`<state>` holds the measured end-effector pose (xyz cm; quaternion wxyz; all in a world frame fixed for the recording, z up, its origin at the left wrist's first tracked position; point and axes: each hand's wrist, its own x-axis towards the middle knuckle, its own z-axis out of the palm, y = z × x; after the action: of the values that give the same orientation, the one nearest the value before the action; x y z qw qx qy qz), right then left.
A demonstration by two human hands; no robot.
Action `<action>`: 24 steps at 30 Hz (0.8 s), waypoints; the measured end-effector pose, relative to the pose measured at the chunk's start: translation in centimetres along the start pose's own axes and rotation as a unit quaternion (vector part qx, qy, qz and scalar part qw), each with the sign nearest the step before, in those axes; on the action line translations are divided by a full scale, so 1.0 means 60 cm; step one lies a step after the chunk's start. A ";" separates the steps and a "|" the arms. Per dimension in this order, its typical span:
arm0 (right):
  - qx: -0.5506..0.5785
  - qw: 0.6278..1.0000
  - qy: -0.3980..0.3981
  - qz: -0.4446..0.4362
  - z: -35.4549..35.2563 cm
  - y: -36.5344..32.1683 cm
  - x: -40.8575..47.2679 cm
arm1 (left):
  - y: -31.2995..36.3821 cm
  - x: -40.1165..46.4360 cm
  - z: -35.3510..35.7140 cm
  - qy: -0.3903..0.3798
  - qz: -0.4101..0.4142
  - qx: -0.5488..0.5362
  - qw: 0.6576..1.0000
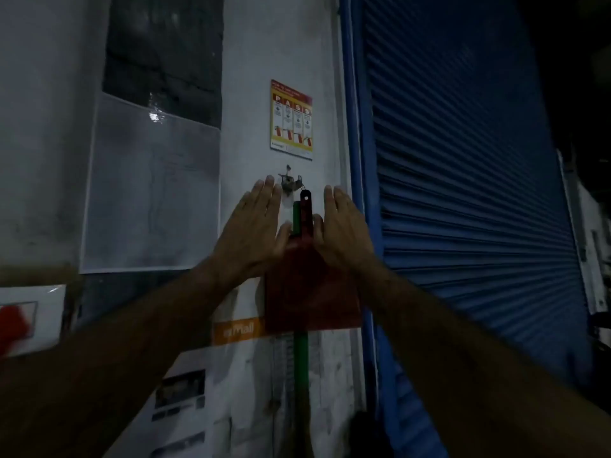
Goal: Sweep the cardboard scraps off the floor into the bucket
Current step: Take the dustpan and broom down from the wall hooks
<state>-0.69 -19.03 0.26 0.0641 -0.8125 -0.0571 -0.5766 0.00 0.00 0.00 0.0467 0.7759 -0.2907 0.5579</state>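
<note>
A red dustpan (310, 292) hangs flat against the white wall, its handle (305, 214) pointing up toward a metal hook (291, 183). Behind it a green broom stick (301, 375) stands upright along the wall. My left hand (254, 233) and my right hand (340, 229) are raised on either side of the dustpan handle, fingers straight and apart, thumbs close to the handle. Neither hand grips anything. No floor, scraps or bucket are in view.
A blue roller shutter (463, 193) fills the right side. On the wall are a fire extinguisher poster (291, 119), a large laminated sheet (152, 193) at left, and printed notices (205, 391) lower down. The scene is dim.
</note>
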 end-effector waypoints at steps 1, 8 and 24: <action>0.007 1.000 -0.001 0.008 0.011 0.004 0.014 | -0.008 0.012 0.009 -0.007 -0.002 0.011 1.000; 0.080 0.989 -0.099 0.071 0.103 0.031 0.103 | -0.043 0.075 0.071 -0.053 0.009 0.068 0.996; 0.244 0.964 -0.075 0.073 0.135 0.087 0.284 | -0.062 0.204 0.125 -0.024 -0.112 0.051 0.992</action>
<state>13.30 -22.48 13.50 0.2983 -0.8152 -0.1413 -0.4759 10.70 -4.76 9.09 0.0619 0.8178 -0.1741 0.5450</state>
